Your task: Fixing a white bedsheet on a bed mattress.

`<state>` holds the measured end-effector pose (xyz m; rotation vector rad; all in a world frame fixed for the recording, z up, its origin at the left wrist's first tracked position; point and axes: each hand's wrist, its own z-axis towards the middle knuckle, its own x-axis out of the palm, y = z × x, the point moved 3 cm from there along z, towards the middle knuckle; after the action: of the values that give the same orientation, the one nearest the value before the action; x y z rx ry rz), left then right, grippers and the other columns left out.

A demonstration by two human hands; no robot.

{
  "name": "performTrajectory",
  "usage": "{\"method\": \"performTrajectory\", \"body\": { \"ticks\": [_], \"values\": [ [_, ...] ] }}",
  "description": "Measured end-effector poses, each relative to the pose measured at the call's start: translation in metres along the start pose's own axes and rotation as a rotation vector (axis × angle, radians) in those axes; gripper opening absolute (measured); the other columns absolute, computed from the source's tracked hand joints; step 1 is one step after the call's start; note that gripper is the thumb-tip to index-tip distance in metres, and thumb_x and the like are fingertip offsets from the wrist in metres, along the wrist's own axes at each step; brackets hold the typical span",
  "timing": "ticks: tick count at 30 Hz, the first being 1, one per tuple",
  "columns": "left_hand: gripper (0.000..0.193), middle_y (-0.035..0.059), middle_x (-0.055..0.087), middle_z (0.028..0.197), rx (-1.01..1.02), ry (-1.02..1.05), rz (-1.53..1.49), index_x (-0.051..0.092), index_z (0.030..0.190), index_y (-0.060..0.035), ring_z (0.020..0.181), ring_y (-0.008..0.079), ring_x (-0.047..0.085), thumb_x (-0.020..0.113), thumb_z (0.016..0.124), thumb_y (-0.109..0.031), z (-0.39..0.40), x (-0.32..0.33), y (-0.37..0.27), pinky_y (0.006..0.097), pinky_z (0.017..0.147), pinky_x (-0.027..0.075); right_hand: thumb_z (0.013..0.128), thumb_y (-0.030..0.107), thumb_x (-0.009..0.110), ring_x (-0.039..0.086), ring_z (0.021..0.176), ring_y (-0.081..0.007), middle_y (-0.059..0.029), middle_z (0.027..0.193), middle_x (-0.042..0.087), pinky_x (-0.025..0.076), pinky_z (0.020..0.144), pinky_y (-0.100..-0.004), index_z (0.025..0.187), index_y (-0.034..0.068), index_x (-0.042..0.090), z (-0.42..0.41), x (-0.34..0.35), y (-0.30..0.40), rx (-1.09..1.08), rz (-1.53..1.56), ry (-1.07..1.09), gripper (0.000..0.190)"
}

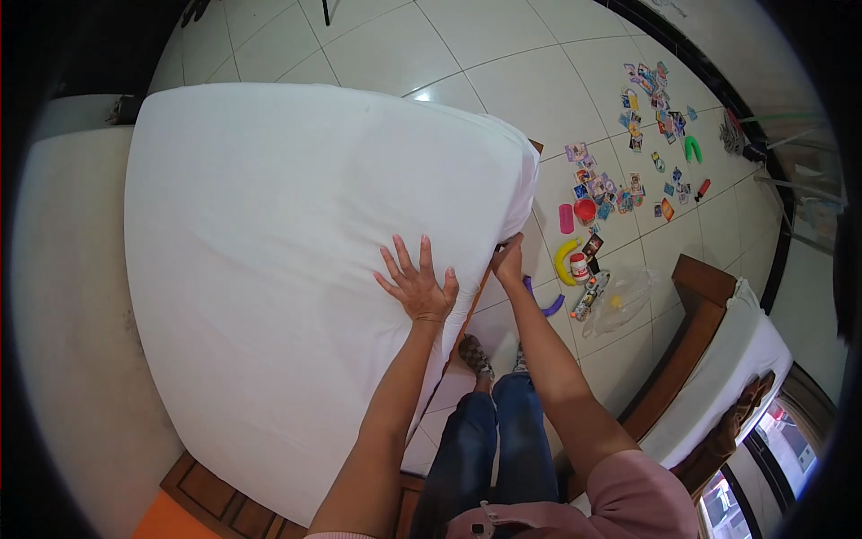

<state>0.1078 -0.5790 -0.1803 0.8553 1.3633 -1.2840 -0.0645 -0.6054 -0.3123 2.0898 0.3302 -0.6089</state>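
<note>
A white sheet [296, 202] covers the mattress in front of me, with soft creases around my left hand. Palm down, my left hand [421, 290] presses on top of the sheet near its right side, fingers spread. My right hand [508, 259] is at the mattress's right side, curled around the sheet's lower edge close to the corner. Its fingertips are hidden under that edge. Below the sheet, a strip of the wooden bed frame [476, 300] shows, and a small piece of frame [536, 145] juts out past the far corner.
Scattered cards [596, 183], a red bowl [584, 211], a yellow curved tube [566, 261], a purple tube [553, 306], a toy gun [590, 295] and a plastic bag [623, 303] lie on the tiled floor. Another wooden piece of furniture with white bedding [714, 384] stands at right.
</note>
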Motion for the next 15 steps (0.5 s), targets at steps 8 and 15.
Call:
{"method": "performTrajectory", "body": {
  "ticks": [8,15],
  "values": [
    [0.065,0.0175,0.015,0.155,-0.007,0.015,0.025,0.03,0.147,-0.0237,0.142,0.0432,0.01,0.041,0.088,-0.049,0.002,-0.005,0.005,0.0657,0.107,-0.001,0.079,0.03,0.067,0.058,0.1,-0.0469,-0.0296,0.123,0.049,0.049,0.085,-0.0478,0.122,-0.007,0.032,0.023,0.036,-0.013,0.23,-0.155,-0.001,0.067],
    [0.065,0.0191,0.016,0.155,-0.001,0.012,0.046,0.029,0.148,-0.0221,0.142,0.0437,0.008,0.039,0.09,-0.05,-0.001,-0.02,0.02,0.0669,0.106,-0.002,0.082,0.03,0.063,0.06,0.099,-0.0437,-0.0268,0.123,0.048,0.051,0.083,-0.0467,0.137,-0.007,0.021,0.015,0.071,-0.023,0.236,-0.236,0.123,0.078]
  ]
}}
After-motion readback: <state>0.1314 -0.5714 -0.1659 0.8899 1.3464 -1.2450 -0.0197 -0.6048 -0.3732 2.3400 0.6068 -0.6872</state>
